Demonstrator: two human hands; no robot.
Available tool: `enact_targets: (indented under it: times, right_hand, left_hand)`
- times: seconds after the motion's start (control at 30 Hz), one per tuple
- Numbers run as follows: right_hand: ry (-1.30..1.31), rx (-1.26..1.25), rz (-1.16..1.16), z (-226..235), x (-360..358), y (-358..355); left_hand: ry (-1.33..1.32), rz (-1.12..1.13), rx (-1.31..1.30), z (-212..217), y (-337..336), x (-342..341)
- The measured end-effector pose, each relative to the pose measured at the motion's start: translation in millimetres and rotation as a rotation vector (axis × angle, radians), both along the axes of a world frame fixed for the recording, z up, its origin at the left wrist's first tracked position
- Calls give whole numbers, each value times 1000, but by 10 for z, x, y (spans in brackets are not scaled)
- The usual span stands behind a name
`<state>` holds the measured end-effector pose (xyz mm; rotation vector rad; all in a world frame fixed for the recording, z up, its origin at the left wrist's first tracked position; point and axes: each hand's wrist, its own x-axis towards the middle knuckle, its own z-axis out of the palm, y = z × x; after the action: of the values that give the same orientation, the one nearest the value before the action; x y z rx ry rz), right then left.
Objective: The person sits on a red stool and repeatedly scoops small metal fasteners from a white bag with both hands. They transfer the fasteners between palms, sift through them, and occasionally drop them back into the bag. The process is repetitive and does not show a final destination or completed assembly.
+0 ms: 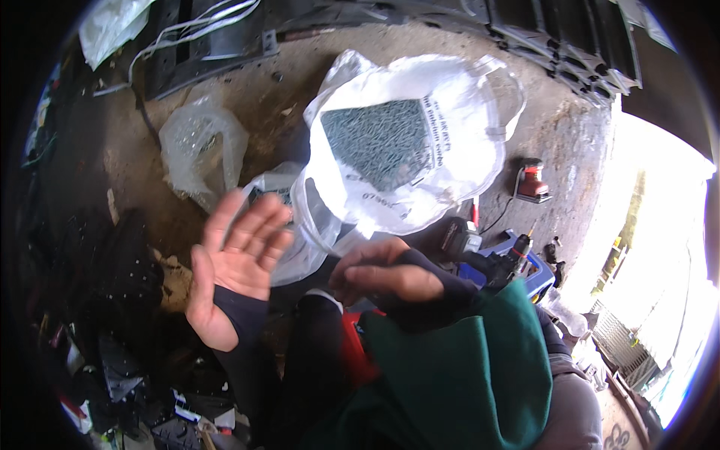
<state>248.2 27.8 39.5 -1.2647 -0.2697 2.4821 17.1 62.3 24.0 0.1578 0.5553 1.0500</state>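
My left hand (244,259) is raised with its palm up, fingers stretched out and nothing in it. To its right my right hand (386,274) is curled, thumb against the fingers; whether something small is between them is hidden. Just beyond both hands stands a large white woven sack (469,112), its mouth rolled open. Inside lies a heap of grey-green screws (375,142). A clear plastic bag (296,259) rests against the sack's near left side, close behind my left hand, with some dark small pieces inside. Farther left on the floor is another clear bag (202,146), holding a few small pieces.
A cordless drill (506,259) lies over a blue case (536,281) at the right. Beyond it stands a red power tool (532,180) with a flat base. Dark metal frames (559,45) line the far edge. Scattered scrap (124,367) fills the near left.
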Motion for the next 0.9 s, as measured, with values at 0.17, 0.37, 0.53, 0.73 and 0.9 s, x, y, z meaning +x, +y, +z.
enact_targets:
  times: [0.17, 0.37, 0.53, 0.73, 0.9]
  right_hand:
    - [196, 224, 136, 140, 178, 221]
    - [-1175, 1079, 234, 231, 416, 269]
    - [-406, 1044, 348, 90, 49, -32]
    - [-488, 525, 112, -1079, -339, -282]
    - [-611, 292, -155, -1266, 15, -140]
  left_hand:
    - [449, 180, -67, -344, -458, -611]
    - [1600, 203, -71, -719, -763, -672]
    - [1271, 125, -159, -1055, -973, -707]
    - [904, 375, -471, -1014, -693, -405]
    - [1073, -143, -4, -397, -723, 256]
